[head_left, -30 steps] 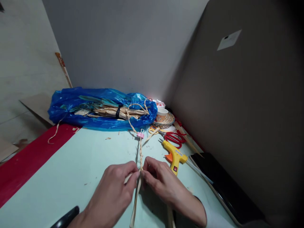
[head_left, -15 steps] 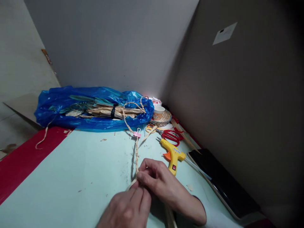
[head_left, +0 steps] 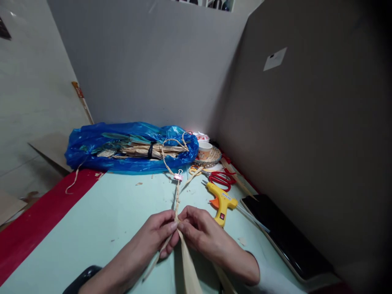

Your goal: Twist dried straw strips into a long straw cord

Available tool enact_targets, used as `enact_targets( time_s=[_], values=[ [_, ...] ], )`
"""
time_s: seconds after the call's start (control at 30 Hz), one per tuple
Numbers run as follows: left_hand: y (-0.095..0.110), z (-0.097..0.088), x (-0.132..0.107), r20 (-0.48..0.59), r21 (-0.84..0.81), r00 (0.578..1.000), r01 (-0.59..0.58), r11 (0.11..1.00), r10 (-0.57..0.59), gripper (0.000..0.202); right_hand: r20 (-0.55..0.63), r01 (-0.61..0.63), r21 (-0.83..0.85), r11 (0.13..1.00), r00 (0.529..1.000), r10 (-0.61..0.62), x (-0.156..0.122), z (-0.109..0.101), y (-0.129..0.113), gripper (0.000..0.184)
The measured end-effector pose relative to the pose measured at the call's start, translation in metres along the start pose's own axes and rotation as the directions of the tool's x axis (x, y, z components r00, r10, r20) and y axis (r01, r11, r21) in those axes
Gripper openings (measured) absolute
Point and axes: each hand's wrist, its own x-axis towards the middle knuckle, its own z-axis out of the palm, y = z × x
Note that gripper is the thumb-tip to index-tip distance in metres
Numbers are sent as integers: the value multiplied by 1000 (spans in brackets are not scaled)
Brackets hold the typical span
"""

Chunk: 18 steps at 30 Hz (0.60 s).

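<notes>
A thin braid of pale dried strips (head_left: 177, 201) runs toward me from a pink binder clip (head_left: 178, 177) on the table. At its near end my left hand (head_left: 161, 232) pinches the strips from the left. My right hand (head_left: 199, 228) pinches the same spot from the right, its fingertips almost touching the left ones. A wide flat strip (head_left: 188, 265) hangs from between the hands toward me. One narrow strip (head_left: 151, 267) trails below my left hand. More strip shows under my right wrist. The exact crossing of the strips is hidden by the fingertips.
A blue plastic bag (head_left: 131, 165) with a tied bundle of dried strips (head_left: 137, 152) lies at the back. To the right are a paper cup (head_left: 204, 151), a woven tray (head_left: 217, 157), red-handled scissors (head_left: 225, 179), a yellow glue gun (head_left: 225, 200) and a black tablet-like slab (head_left: 284, 232). Grey panels stand behind.
My left hand has moved up and turned to pinch the braid's end opposite my right hand. The wide strip now shows below the hands. The camera view has tilted up slightly.
</notes>
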Motion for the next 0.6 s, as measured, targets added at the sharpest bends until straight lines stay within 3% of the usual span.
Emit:
enact_targets(
  time_s=[0.2, 0.3, 0.4, 0.5, 0.6],
  values=[
    [15, 5, -10, -189, 302, 981, 30, 953, 29, 25, -9, 11, -342, 940, 1000, -15, -10, -7, -12, 20],
    [17, 7, -11, -230, 323, 972, 36, 946, 42, 28, -24, 22, -434, 901, 999, -37, -16, -6, -16, 24],
    [9, 6, -8, -261, 240, 965, 89, 967, -24, 29, 47, 161, -543, 824, 986, -162, -18, 1, -13, 16],
    [3, 5, -7, -253, 161, 966, 102, 982, -59, 27, 232, 397, -659, 638, 915, -330, -16, 12, -2, 11],
    [1, 3, -9, -193, 74, 978, 97, 993, -81, 38, 347, 539, -683, 493, 833, -430, -13, 19, 7, 15]
  ],
)
